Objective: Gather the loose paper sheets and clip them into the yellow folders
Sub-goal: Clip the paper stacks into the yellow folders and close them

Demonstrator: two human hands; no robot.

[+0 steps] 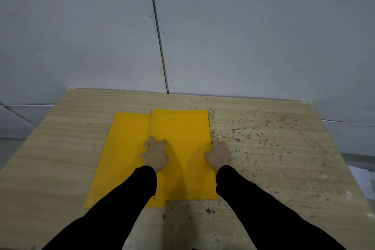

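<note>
The top yellow folder lies mid-desk, long axis toward the far edge, overlapping a second folder. The left hand presses it, fingers spread; the right hand curls at its right edge, grip unclear.

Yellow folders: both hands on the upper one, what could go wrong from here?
1. The upper folder overlaps the lower folder, and the left hand presses right at the overlap, so lifting at the right hand may drag both.
2. Dark grit on the table beside that edge could get swept inside.
</note>
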